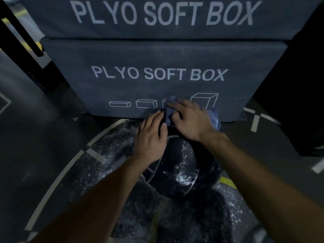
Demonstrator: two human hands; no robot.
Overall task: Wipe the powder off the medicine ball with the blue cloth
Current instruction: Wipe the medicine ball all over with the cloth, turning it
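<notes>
1. Up close, the fingers [177, 118] of the right hand [190, 120] lie spread and slightly bent over the blue cloth [169, 114], pressing it down onto the far top of the medicine ball [180, 165]; whether the thumb pinches the cloth I cannot tell.
2. The cloth is bunched under that palm, one fold sticking up past the fingertips and another lighter fold showing out by the wrist side at the right.
3. The fingers [154, 120] of the left hand [150, 139] are straight and close together, laid flat on the ball's upper left side, their tips just touching the edge of the cloth.
4. Both forearms reach in from the bottom of the view, bare.
5. The medicine ball is black, sitting on the floor [52, 137] just in front of the lower plyo box [157, 58]. White powder [182, 176] smears across its near face and right side, and thin pale seam lines run down its left.
6. Around the ball the dark floor is speckled with scattered powder, heaviest to the left and at the lower right. A curved white line [57, 179] sweeps round on the left; other white markings and a yellow mark [228, 182] lie to the right.
7. Behind, two dark grey padded boxes are stacked, each printed "PLYO SOFT BOX", the lower one also carrying outline drawings of boxes just above the hands.
</notes>
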